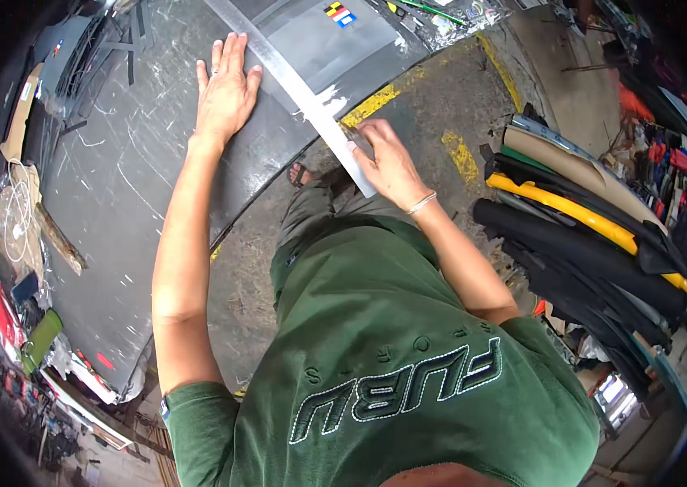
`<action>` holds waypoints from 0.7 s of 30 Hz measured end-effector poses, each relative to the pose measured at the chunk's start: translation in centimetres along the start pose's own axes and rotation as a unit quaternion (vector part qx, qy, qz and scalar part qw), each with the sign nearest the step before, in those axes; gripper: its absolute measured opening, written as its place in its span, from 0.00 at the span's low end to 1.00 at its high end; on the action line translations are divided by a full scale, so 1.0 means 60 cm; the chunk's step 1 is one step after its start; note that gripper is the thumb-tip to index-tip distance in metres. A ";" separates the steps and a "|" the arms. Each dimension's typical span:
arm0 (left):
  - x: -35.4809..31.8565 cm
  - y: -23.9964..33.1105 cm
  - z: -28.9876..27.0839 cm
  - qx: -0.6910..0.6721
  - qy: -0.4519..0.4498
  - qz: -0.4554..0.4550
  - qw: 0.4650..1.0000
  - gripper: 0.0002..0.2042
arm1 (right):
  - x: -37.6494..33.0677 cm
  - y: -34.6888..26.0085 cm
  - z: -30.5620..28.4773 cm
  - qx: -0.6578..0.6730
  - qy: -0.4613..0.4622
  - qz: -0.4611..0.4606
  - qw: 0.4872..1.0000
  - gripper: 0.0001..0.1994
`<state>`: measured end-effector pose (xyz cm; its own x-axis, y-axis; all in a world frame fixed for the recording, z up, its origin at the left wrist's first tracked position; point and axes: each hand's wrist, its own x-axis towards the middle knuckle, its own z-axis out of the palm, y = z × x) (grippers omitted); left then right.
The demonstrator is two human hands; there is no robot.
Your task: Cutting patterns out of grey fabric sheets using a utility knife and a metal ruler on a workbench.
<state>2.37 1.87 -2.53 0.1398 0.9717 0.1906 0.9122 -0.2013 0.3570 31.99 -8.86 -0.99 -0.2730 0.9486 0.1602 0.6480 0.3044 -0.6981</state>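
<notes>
A long metal straightedge (299,93) lies slantwise over the table edge, its near end sticking out past it. My right hand (392,170) is closed on that near end, thumb against the metal and fingers curled; whether anything else is in the fingers is hidden. My left hand (226,96) rests flat and open on the dark worktable (141,162), fingers pointing away, just left of the straightedge. Under and beyond the straightedge is a smooth dark grey sheet (352,53), with a small multicoloured patch (339,14) on it.
Dark strips (104,61) lie at the table's far left. Cardboard with white cord (21,211), a wooden stick (60,235) and a phone-like dark slab (25,286) are at the left edge. Rolls of material, one yellow (571,209), lie to my right. Yellow marks (459,156) show on the floor.
</notes>
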 end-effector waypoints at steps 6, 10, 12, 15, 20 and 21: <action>-0.021 0.024 -0.025 0.071 0.017 -0.011 0.997 0.36 | 0.020 -0.028 -0.027 0.046 -0.085 0.211 0.973 0.12; -0.062 0.107 -0.083 0.164 -0.053 -0.044 0.984 0.26 | 0.035 0.038 -0.114 0.049 0.024 0.226 0.973 0.14; -0.076 0.116 -0.101 0.126 -0.045 -0.044 0.990 0.21 | 0.052 0.029 -0.165 0.053 0.009 0.214 0.975 0.18; -0.054 0.080 -0.098 0.063 -0.010 0.020 0.998 0.17 | 0.050 0.040 -0.172 0.133 0.034 0.243 0.960 0.17; -0.032 0.020 -0.071 0.059 -0.018 0.061 0.996 0.28 | 0.046 0.035 -0.148 0.116 0.084 0.225 0.964 0.19; -0.035 0.025 -0.063 0.086 -0.018 0.047 0.995 0.28 | 0.042 0.035 -0.143 0.121 0.118 0.210 0.963 0.20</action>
<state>1.98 -0.97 1.08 0.2392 0.9539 0.1816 0.9461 -0.2710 0.1774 38.77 -5.11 3.92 0.1639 0.9858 -0.0371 0.4732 -0.1116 -0.8738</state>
